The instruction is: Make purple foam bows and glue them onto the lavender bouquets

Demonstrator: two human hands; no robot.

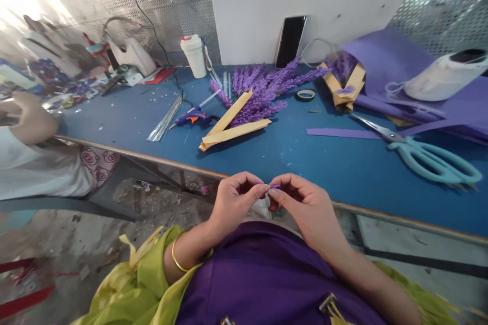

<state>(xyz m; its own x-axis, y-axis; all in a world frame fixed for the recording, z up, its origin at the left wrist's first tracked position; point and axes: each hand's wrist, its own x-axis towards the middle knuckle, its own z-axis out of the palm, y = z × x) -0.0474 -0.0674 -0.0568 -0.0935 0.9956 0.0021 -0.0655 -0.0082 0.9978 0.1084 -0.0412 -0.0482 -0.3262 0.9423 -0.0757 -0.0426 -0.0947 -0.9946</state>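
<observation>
Between my fingertips is a small purple piece [273, 187], mostly covered; its exact kind is too small to make out. My left hand [240, 197] pinches it from one side, thumb against forefinger. From the other side my right hand [301, 203] pinches it too, and the fingertips of both hands nearly meet. Both hands are just in front of the table's near edge, over my lap. Beyond them lie purple lavender-like sprigs [259, 91] and a folded strip of yellowish paper [236, 132] bent into a V.
On the blue table [282, 157] are a glue gun [194, 116], wire strands [165, 119], scissors [423, 155], a roll of tape [305, 95], a purple strip [339, 133] and a white cup [194, 56]. A phone [291, 40] leans on the board. Another person's arm [32, 117] is at left.
</observation>
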